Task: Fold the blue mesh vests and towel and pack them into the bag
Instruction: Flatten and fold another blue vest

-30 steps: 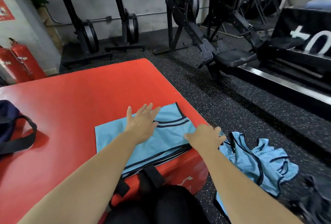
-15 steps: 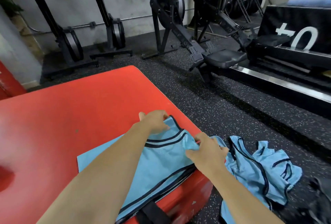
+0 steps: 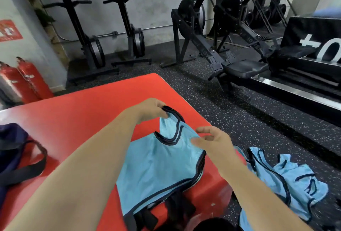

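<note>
One blue vest (image 3: 156,166), left fingers (image 3: 159,113) pinching strap (image 3: 177,118), right fingers (image 3: 203,130) loose, "+0" on black box (image 3: 304,27).

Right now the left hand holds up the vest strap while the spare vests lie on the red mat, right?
No. The left hand holds up the vest strap, but the spare vests lie on the floor beside the red mat, per the head view.
</note>
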